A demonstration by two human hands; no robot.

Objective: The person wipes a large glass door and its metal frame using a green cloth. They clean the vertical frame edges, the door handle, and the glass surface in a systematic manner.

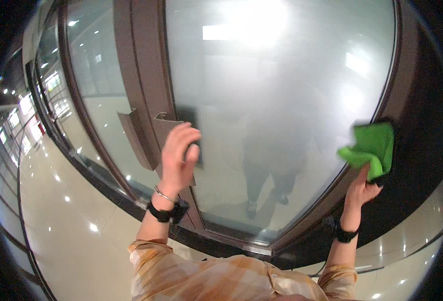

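At the right, my right hand (363, 192) holds a green cloth (375, 145) against or very near the dark brown door frame (388, 94); the cloth looks blurred and partly folded over. My left hand (179, 158) is raised in front of a brown metal door handle (167, 122), fingers curled and thumb apart, with nothing seen in it. Whether it touches the handle is unclear, as the hand hides most of it. Between my hands stands a glass door panel (221, 94) with a hazy surface, bright light glare and a dark reflection of a person.
A second door leaf (97, 75) with a matching handle (136, 139) adjoins on the left. Dark trim (206, 246) runs along the door's foot. Shiny beige tiled floor (78, 233) lies at the left, and a thin dark cable (321, 271) hangs near my right arm.
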